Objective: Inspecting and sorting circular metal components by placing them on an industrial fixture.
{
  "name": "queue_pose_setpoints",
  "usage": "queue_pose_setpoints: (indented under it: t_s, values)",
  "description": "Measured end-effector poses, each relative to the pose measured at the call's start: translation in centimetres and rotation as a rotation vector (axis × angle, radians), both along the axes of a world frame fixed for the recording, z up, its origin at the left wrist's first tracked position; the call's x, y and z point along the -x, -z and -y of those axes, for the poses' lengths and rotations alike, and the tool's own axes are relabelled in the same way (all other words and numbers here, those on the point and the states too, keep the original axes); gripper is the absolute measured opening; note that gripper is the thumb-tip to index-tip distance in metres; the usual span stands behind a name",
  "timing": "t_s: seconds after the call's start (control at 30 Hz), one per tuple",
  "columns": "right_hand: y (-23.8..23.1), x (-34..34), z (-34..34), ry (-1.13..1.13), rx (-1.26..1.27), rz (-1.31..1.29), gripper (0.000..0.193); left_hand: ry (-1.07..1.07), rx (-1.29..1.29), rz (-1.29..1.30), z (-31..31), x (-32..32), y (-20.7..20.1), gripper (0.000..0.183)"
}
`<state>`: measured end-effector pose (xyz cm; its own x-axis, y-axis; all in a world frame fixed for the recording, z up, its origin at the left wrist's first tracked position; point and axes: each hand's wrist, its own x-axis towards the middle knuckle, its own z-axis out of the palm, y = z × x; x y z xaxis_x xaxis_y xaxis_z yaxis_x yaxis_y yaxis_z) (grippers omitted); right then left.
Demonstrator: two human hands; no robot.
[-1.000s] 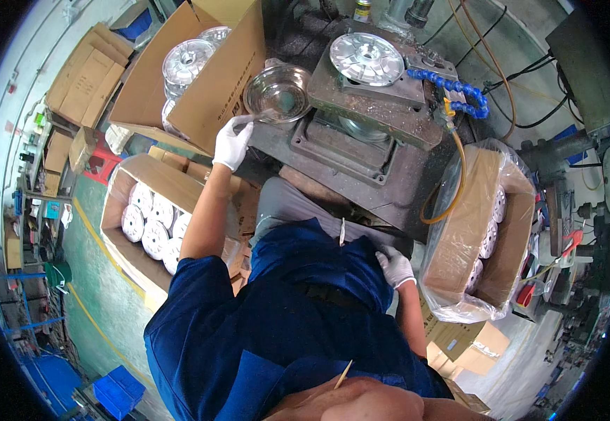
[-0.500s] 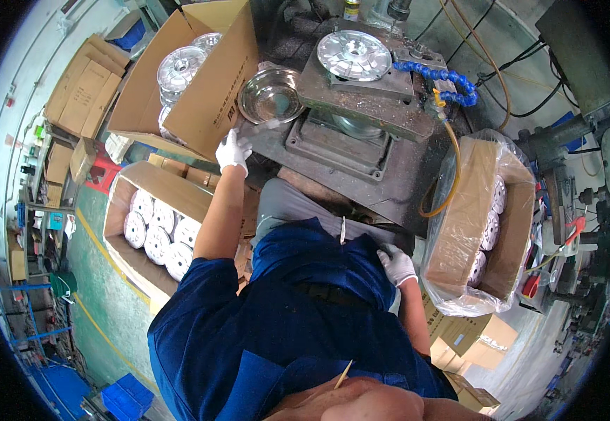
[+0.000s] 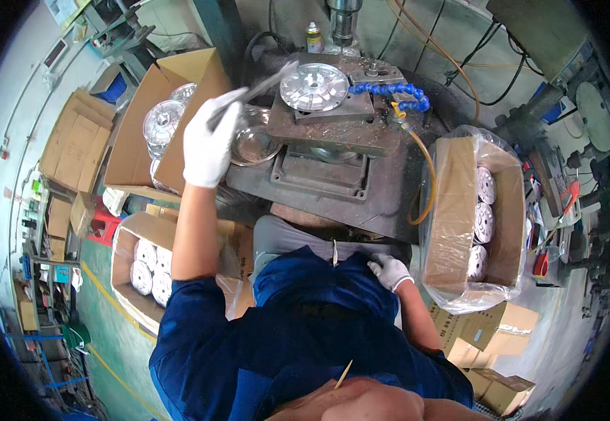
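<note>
My left hand [image 3: 210,144], in a white glove, is raised above the machine's left edge and grips a thin dark metal tool [image 3: 257,88] whose tip reaches toward a round silver cast disc [image 3: 313,86] seated on the press fixture [image 3: 333,126]. A shiny metal bowl [image 3: 254,144] sits just right of that hand. My right hand [image 3: 389,270], also gloved, rests on my lap against the blue work clothes, holding nothing.
An open carton [image 3: 172,119] with silver discs stands left of the machine. Another carton [image 3: 140,263] of discs lies by my left leg. A plastic-lined box [image 3: 459,217] of discs stands on the right. A blue segmented coolant hose [image 3: 389,91] and a spray can [image 3: 314,38] sit behind the fixture.
My left hand has risen from the machine's front left edge, now holding the thin tool pointed at the disc. The right hand stays on my lap.
</note>
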<state>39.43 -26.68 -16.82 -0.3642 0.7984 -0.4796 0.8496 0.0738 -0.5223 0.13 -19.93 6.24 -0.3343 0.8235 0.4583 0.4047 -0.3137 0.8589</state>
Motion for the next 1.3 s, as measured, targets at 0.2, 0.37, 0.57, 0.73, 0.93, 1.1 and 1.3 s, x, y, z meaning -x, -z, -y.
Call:
queue_pose_setpoints:
  t_s: [0.2, 0.37, 0.57, 0.73, 0.93, 1.1, 1.3]
  values:
    - [0.0, -0.7, 1.2, 0.06, -0.006, -0.006, 0.045, 0.207, -0.104, -0.484, -5.5, -4.4, -3.2, 0.024]
    - [0.1, -2.0, 2.0, 0.114, -0.033, -0.039, 0.046, 0.08, -0.07, -0.494, -7.6, -6.5, -3.7, 0.024]
    - [0.4, -2.5, 1.8, 0.149, -0.032, -0.07, 0.043, 0.036, -0.022, -0.149, -5.7, -6.0, -4.1, 0.024]
    - [1.1, -2.3, 1.0, 0.103, -0.022, -0.099, 0.043, 0.047, -0.02, -0.284, -5.5, -6.2, -3.2, 0.024]
    - [1.3, -2.0, 0.7, 0.083, -0.018, -0.09, 0.042, 0.074, -0.036, -0.23, -6.0, -6.8, -2.7, 0.023]
    - [1.1, -2.5, 1.3, 0.123, -0.043, -0.069, 0.043, -0.059, -0.09, -0.208, -2.5, -3.6, -2.6, 0.023]
    - [1.2, -2.6, 1.3, 0.155, -0.015, -0.041, 0.043, -0.293, -0.03, -0.407, 0.6, 2.9, 3.7, 0.024]
